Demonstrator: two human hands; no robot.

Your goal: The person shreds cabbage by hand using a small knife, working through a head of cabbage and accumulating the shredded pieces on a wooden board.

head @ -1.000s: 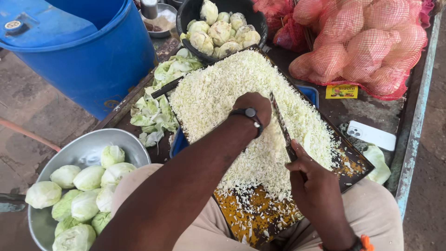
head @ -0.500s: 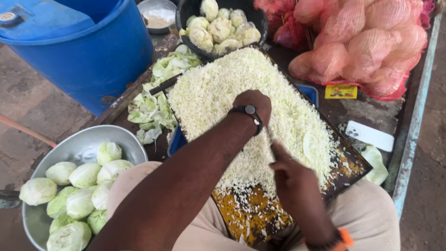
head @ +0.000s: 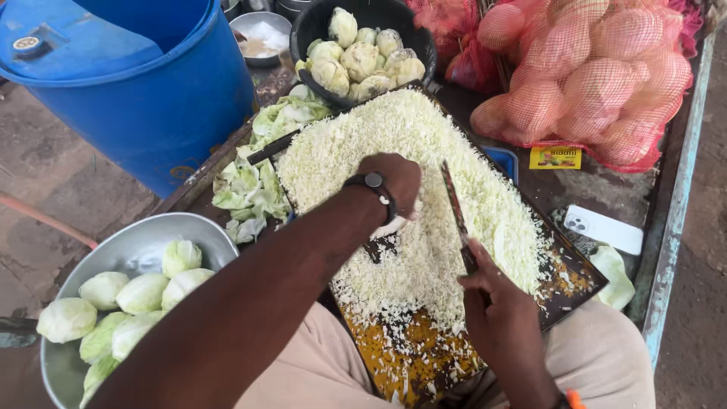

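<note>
A big heap of chopped cabbage covers a worn yellow-brown cutting board lying across my lap. My left hand, with a black wristwatch, presses down on a pale piece of cabbage at the near side of the heap, fingers curled over it. My right hand grips the handle of a long knife, whose blade is raised and points away from me just right of my left hand. A bare dark patch of board shows beside the left hand.
A metal bowl of halved cabbages sits at my left. Loose outer leaves lie beside a blue barrel. A black tub of cabbage cores, red net sacks and a white phone stand beyond and to the right.
My left hand slid left and toward me, dragging a cabbage piece and baring a patch of board. The knife came down half a second ago and is now raised again.
</note>
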